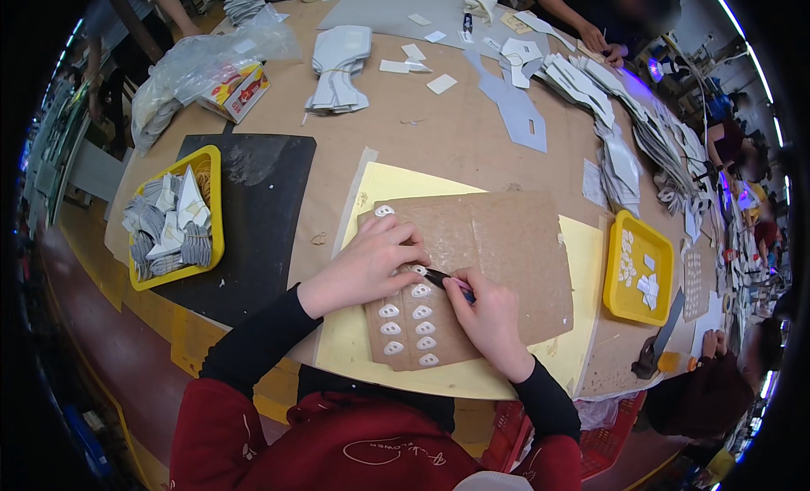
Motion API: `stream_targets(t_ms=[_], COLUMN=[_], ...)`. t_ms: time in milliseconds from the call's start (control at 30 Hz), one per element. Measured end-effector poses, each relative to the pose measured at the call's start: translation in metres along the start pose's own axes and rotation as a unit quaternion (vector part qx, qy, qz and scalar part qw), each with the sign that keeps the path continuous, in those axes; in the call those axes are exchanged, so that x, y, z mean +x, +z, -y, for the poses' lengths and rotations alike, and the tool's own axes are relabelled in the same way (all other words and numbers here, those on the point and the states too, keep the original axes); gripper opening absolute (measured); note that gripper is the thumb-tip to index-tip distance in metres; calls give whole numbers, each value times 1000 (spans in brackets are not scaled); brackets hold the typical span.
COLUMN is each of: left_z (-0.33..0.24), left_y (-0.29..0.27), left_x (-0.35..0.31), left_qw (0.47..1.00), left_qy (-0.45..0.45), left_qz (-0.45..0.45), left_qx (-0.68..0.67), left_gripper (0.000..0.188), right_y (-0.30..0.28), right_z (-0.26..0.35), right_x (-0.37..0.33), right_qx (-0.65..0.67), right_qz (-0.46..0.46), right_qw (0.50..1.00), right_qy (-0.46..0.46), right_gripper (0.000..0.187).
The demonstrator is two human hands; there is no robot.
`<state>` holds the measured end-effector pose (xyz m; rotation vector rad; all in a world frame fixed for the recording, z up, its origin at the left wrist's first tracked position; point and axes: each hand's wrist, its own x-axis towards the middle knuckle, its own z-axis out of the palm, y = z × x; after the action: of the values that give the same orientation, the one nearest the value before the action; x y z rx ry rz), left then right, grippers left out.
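A brown board (515, 263) lies on a yellow sheet (405, 181) in front of me. Small white pieces with two holes each (426, 328) sit on its left side in two columns. My left hand (371, 259) rests over the upper part of these columns, thumb and fingertips closed about one piece (418, 272). In my right hand (488, 312) is a slim dark pen-like tool (437, 277), its tip right at that piece. Whether the tip touches the piece is too small to tell. Another white piece (384, 211) shows above my left fingers.
To the left, a yellow tray (218, 229) of bundled grey and white pieces stands on a black mat (283, 179). A second yellow tray (620, 301) holds small white pieces at right. Stacked white cut parts (337, 65) lie farther back. Other people work around the table.
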<state>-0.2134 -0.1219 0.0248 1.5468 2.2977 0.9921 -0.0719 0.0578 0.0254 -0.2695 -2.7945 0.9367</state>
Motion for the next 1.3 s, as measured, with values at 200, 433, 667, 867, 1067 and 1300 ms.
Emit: stream_targets(t_ms=[200,433,667,867,1067,1300], left_z=[3,3,-6,-3,-4,5], left_y=[-3,-10,-18,-20,-37,-22], left_x=[0,1,5,7,11,5], left_qw=[1000,998,995,963,826,777], left_qy=[-18,-36,-63,-141,-225,-223], left_qz=[21,39,-3,-58,-148,-35], left_qx=[4,-23,-83,-221,-495,-588], left_gripper=[12,11,14,15,27,32], right_y=[1,1,0,1,-2,-8], right_z=[-3,-3,-4,-5,-6,1], right_x=[0,0,1,2,3,2], right_qx=[-52,-100,-100,-113,-115,-39], right_qz=[-19,-17,-15,-22,-30,-77], right_qw=[998,995,995,993,993,996], right_qy=[-12,-17,10,9,-5,-21], right_gripper=[19,19,18,18,16,15])
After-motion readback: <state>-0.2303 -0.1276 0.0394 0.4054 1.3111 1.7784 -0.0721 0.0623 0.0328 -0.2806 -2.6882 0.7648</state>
